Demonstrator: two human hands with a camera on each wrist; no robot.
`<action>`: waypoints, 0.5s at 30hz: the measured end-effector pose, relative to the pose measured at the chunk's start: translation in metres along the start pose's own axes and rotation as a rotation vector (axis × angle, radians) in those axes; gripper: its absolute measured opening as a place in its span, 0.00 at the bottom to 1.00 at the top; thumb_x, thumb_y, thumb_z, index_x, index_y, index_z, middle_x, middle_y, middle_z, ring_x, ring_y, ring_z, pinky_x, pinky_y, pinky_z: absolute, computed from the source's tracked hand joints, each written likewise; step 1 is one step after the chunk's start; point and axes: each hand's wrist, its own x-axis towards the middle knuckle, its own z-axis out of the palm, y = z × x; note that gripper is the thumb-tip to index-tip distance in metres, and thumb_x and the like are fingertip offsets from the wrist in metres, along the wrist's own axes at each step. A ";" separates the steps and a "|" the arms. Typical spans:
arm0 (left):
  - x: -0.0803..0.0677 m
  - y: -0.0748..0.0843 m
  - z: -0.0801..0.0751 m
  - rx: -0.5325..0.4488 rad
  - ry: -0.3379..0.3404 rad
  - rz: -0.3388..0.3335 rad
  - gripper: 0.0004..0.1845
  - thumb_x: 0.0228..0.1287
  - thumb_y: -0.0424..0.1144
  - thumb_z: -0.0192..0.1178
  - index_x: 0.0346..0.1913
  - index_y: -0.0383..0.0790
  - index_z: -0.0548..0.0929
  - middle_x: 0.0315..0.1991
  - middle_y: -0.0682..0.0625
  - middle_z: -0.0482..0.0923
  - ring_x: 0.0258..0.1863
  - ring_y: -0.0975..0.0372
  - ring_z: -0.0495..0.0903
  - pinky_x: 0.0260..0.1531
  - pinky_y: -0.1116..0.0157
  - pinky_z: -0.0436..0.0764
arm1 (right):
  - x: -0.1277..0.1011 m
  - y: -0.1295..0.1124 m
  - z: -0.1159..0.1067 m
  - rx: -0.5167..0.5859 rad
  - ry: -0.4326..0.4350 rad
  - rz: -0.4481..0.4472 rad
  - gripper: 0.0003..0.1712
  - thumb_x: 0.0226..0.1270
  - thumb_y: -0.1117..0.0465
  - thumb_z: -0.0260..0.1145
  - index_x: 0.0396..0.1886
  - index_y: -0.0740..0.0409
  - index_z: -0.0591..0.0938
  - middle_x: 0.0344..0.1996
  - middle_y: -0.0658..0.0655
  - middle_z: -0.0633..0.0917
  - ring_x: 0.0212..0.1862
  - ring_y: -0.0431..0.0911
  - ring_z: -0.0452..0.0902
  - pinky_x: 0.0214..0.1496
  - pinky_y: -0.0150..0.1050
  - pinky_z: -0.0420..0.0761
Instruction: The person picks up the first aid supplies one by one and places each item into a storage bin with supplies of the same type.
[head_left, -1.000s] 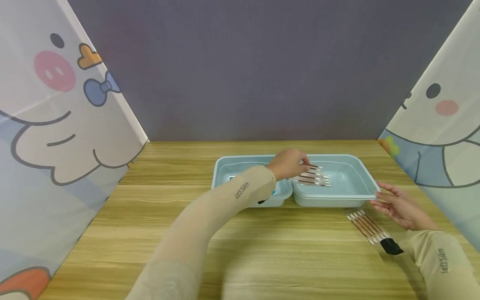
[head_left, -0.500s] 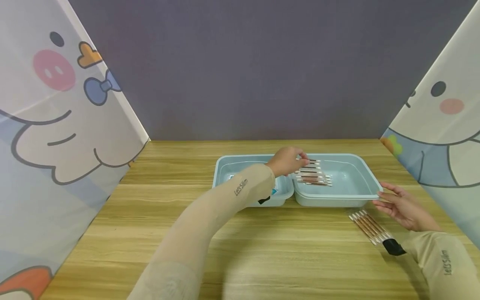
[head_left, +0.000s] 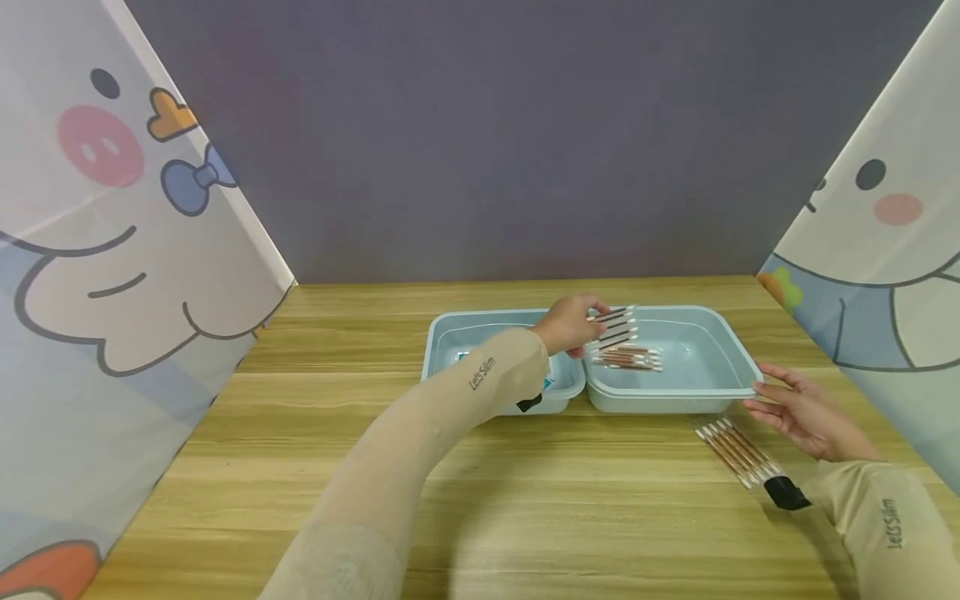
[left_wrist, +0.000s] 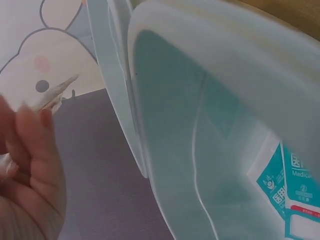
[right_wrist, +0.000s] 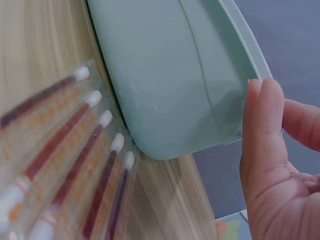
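Note:
My left hand pinches a clear strip of brown cotton swabs with white tips, over the left end of the right-hand pale blue tray. Below it, more packaged swabs lie in that tray. The left wrist view shows my left fingers at its left edge, the strip partly hidden behind them. At the tray's front right corner, my right hand holds the rim between thumb and fingers. Another packet of swabs lies on the table beside my right wrist, and the right wrist view shows this packet close up.
A second pale blue tray stands against the first one's left side, partly covered by my left forearm. Inside it are white and teal medical packets. Wood-grain table spreads in front; a dark panel rises behind.
The strip in my left hand has lifted and tilted, coming apart from the swabs that stay in the tray. My right hand keeps its hold on the tray corner.

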 end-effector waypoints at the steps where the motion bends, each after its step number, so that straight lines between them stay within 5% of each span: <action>1: 0.000 0.000 0.000 -0.002 -0.002 -0.003 0.18 0.68 0.33 0.59 0.59 0.41 0.77 0.31 0.49 0.77 0.07 0.66 0.65 0.11 0.72 0.74 | 0.000 0.000 0.000 -0.001 0.002 0.001 0.20 0.74 0.75 0.47 0.48 0.51 0.80 0.36 0.61 0.82 0.37 0.51 0.85 0.41 0.36 0.84; 9: 0.001 0.000 0.004 0.006 -0.037 0.015 0.12 0.67 0.34 0.60 0.52 0.37 0.78 0.26 0.49 0.79 0.08 0.65 0.68 0.13 0.72 0.74 | 0.001 -0.001 -0.002 -0.007 0.006 0.007 0.19 0.74 0.74 0.47 0.47 0.51 0.79 0.37 0.61 0.80 0.37 0.50 0.85 0.41 0.36 0.84; 15: 0.003 0.002 0.011 -0.061 0.006 0.015 0.13 0.66 0.34 0.60 0.52 0.36 0.79 0.27 0.48 0.79 0.08 0.65 0.69 0.22 0.65 0.82 | 0.002 -0.001 -0.004 -0.012 0.002 0.011 0.18 0.74 0.75 0.47 0.46 0.51 0.79 0.37 0.60 0.80 0.38 0.51 0.85 0.41 0.37 0.84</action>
